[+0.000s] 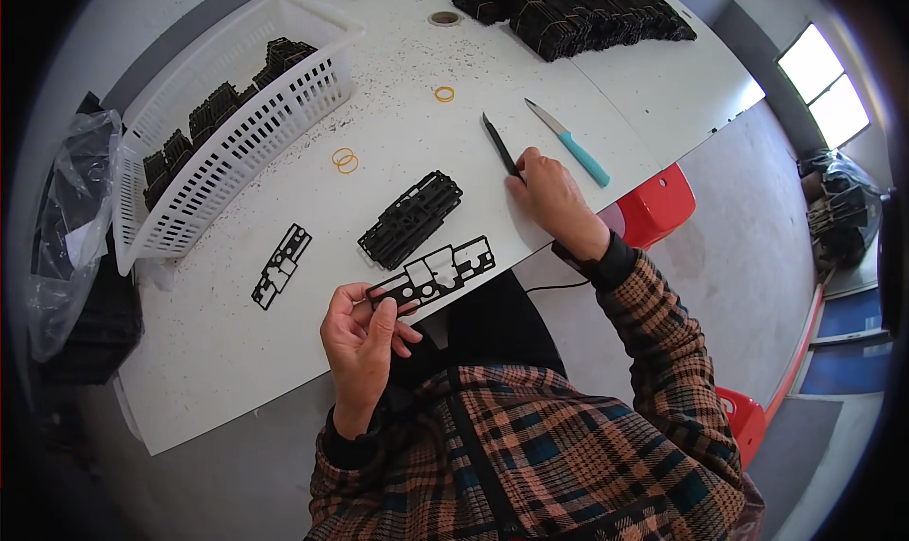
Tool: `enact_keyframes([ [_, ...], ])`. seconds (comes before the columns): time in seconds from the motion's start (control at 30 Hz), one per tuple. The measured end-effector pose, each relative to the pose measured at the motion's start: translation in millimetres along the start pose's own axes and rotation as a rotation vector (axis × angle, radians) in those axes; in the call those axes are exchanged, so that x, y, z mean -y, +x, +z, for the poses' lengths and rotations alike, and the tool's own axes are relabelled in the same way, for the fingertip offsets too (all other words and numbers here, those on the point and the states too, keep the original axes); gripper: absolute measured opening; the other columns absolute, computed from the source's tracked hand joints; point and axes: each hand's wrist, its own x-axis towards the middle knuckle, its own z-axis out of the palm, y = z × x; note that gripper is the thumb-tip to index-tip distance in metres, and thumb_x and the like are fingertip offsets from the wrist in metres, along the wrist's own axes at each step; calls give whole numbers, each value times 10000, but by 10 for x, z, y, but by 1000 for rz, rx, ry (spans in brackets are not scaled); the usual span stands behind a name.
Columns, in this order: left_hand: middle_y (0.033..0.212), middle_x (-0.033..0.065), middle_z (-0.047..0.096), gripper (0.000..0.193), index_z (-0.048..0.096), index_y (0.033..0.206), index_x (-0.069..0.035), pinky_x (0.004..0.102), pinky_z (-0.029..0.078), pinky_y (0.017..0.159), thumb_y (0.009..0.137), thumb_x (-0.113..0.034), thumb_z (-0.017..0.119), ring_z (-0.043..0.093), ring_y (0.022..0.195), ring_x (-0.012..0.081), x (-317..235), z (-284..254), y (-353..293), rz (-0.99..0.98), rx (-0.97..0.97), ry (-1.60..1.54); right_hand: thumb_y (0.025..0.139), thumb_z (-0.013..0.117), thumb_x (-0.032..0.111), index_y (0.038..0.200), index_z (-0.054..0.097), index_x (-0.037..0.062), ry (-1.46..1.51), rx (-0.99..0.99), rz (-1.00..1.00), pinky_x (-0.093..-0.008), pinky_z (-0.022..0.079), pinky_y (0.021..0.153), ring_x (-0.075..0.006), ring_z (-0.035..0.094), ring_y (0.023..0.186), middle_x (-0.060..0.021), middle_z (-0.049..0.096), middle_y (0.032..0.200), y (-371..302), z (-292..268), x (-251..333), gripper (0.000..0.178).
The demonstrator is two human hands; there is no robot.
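Observation:
My left hand (360,337) pinches one end of a thin black plastic frame (445,278) with many cut-outs, held above the table's front edge. My right hand (559,198) is closed on the near end of a slim black pointed tool (499,143); it looks like a knife, its tip pointing away from me. Just right of it lies a knife with a turquoise handle (584,159). Between my hands and a little farther off, a stack of black frames (410,219) rests on the table. One loose black frame (282,266) lies to the left.
A white slotted basket (256,124) holding black frames stands at the far left. Bundled black frames (597,16) are piled at the back. Rubber bands (345,160) and black crumbs lie on the white table (218,371). A red stool (658,205) stands beside the right edge.

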Motion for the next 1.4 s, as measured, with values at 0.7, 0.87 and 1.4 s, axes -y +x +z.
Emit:
enact_keyframes([
  [0.7, 835, 201, 690, 210, 467, 1059, 23, 220, 455, 432, 964, -137, 564, 646, 544, 168, -10, -18, -4, -69, -31, -80, 972, 565, 185, 984, 578, 7, 1304, 232, 79, -188, 243, 433, -8, 358, 497, 62, 438, 619, -979, -237, 657, 179],
  [0.87, 849, 192, 688, 239, 463, 1094, 14, 216, 456, 447, 959, -145, 581, 647, 573, 166, -39, -7, -46, -68, -22, -75, 980, 564, 189, 952, 595, 4, 1280, 253, 54, -189, 231, 433, -9, 330, 485, 81, 386, 589, -990, -180, 724, 190],
  [1.4, 1120, 129, 581, 386, 616, 1143, -52, 352, 511, 724, 776, -67, 732, 604, 870, 273, -85, 259, 9, 742, 133, 1081, 986, 557, 211, 954, 591, 13, 1519, 394, 198, -195, 224, 431, -16, 310, 480, 79, 375, 579, -1060, -204, 643, 204],
])
